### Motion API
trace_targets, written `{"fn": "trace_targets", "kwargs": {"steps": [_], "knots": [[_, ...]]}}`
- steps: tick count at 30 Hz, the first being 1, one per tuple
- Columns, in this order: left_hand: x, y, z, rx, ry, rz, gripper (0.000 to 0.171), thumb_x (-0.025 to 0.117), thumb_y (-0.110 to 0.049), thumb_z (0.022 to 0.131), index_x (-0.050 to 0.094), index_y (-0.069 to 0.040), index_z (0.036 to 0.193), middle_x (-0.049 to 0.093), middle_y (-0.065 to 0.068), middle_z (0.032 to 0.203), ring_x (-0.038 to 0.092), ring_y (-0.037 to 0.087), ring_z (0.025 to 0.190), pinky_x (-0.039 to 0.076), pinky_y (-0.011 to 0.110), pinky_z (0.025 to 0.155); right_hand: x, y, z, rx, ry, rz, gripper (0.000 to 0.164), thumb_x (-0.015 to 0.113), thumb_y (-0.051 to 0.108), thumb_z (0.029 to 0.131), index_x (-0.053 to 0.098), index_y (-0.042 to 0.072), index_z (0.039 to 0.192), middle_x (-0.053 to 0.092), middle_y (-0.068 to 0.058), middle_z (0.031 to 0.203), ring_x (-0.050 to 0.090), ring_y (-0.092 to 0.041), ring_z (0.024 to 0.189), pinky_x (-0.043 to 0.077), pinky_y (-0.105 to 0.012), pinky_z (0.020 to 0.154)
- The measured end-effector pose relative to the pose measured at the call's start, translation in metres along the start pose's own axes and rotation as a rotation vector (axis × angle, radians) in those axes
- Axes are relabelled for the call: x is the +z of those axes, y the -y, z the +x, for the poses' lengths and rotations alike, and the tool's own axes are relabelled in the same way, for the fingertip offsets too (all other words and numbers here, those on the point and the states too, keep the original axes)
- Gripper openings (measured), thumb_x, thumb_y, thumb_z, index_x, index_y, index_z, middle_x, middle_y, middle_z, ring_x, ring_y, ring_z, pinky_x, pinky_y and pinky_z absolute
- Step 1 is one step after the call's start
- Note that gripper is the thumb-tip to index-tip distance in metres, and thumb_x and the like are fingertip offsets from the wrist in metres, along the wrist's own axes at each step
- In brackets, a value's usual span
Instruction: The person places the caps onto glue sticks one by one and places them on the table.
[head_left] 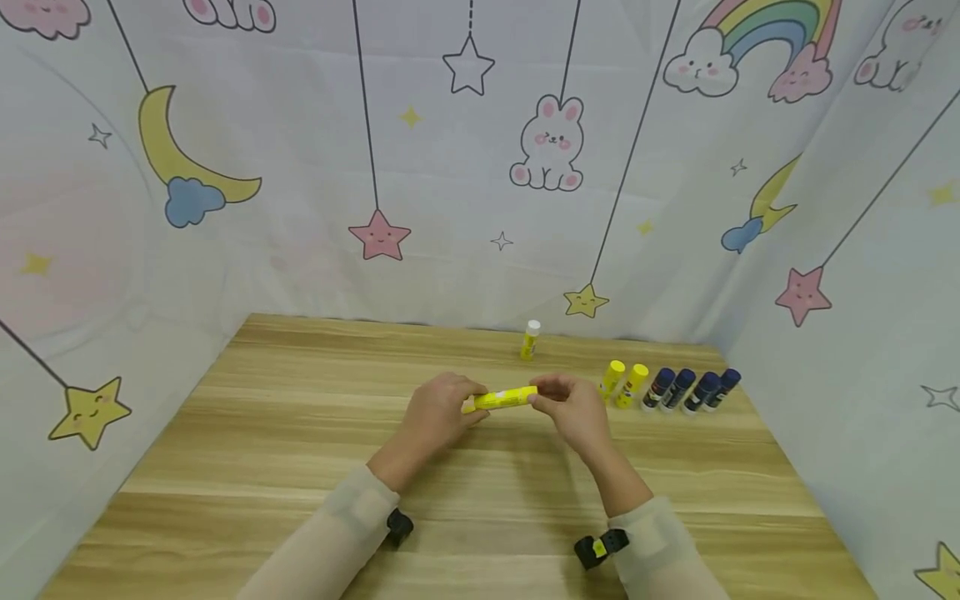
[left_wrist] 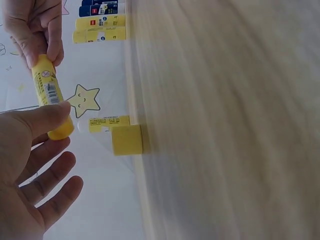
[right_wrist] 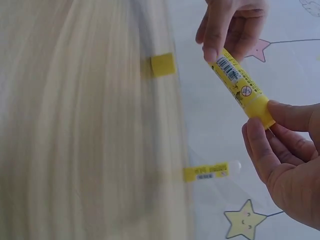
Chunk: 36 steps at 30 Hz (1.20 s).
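A yellow glue stick [head_left: 506,397] with a printed label and barcode is held above the table, between both hands. My left hand [head_left: 438,410] pinches one end between thumb and index finger; its other fingers are spread in the left wrist view. At the opposite end, the fingertips of my right hand [head_left: 581,414] grip the stick [right_wrist: 240,82]. A small yellow cap-like piece [left_wrist: 126,140] stands on the table near the left hand, mostly hidden behind its fingers in the head view. Farther back, another yellow glue stick [head_left: 529,342] stands upright with a white top.
To the right of my right hand, two yellow glue sticks [head_left: 634,385] and several dark blue ones [head_left: 678,389] stand in a row on the wooden table [head_left: 300,467]. A white cloth [head_left: 300,275] with cartoon prints hangs behind and at both sides.
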<state>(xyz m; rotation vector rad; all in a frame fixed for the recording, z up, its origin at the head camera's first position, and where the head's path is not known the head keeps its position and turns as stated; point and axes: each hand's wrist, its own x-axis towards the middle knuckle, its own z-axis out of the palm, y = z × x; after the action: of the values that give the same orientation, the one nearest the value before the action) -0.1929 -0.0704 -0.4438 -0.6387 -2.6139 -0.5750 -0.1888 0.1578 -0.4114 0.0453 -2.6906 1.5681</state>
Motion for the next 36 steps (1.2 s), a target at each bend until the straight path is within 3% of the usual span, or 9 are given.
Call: {"fn": "trace_targets", "kwargs": {"steps": [6,15,21,27,36], "knots": [[-0.003,0.005,-0.003,-0.087,0.049,-0.006,0.022,0.081,-0.034,0.088,0.079,-0.018,0.103,0.076,-0.003,0.101,0.069,0.015,0.09,0.059,0.034,0.075,-0.03,0.005,0.012,-0.046,0.05,-0.213,0.027,0.075,0.022,0.094,0.074,0.011,0.119,0.073,-0.008,0.113,0.068,-0.027,0.104,0.059,-0.041,0.083],[-0.012,0.019,-0.002,-0.177,0.102,-0.034,0.028,0.075,-0.037,0.093,0.077,-0.014,0.108,0.076,0.0,0.103,0.07,0.022,0.097,0.059,0.04,0.083,-0.072,0.023,0.038,-0.222,0.123,-0.642,0.024,0.072,0.009,0.095,0.074,0.003,0.117,0.074,-0.013,0.109,0.068,-0.028,0.095,0.06,-0.04,0.077],[-0.015,0.024,-0.006,-0.197,0.129,-0.039,0.029,0.075,-0.037,0.093,0.077,-0.013,0.109,0.075,0.0,0.105,0.069,0.023,0.101,0.058,0.041,0.087,-0.08,0.018,0.055,-0.299,0.221,-0.819,0.025,0.068,0.0,0.094,0.072,-0.001,0.118,0.072,-0.017,0.116,0.067,-0.036,0.108,0.058,-0.047,0.09],[-0.015,0.031,-0.009,-0.213,0.145,-0.042,0.032,0.075,-0.037,0.093,0.077,-0.011,0.111,0.075,0.002,0.106,0.069,0.025,0.102,0.058,0.042,0.087,-0.079,0.01,0.065,-0.29,0.29,-0.91,0.028,0.061,-0.004,0.095,0.07,-0.002,0.121,0.07,-0.019,0.122,0.066,-0.038,0.113,0.057,-0.048,0.093],[-0.019,0.04,-0.009,-0.225,0.141,0.008,0.039,0.074,-0.041,0.093,0.073,-0.01,0.117,0.074,0.007,0.112,0.068,0.028,0.106,0.058,0.044,0.089,-0.077,-0.003,0.074,-0.311,0.289,-0.962,0.028,0.06,-0.005,0.095,0.07,-0.002,0.122,0.069,-0.02,0.122,0.065,-0.039,0.114,0.057,-0.048,0.094]]}}
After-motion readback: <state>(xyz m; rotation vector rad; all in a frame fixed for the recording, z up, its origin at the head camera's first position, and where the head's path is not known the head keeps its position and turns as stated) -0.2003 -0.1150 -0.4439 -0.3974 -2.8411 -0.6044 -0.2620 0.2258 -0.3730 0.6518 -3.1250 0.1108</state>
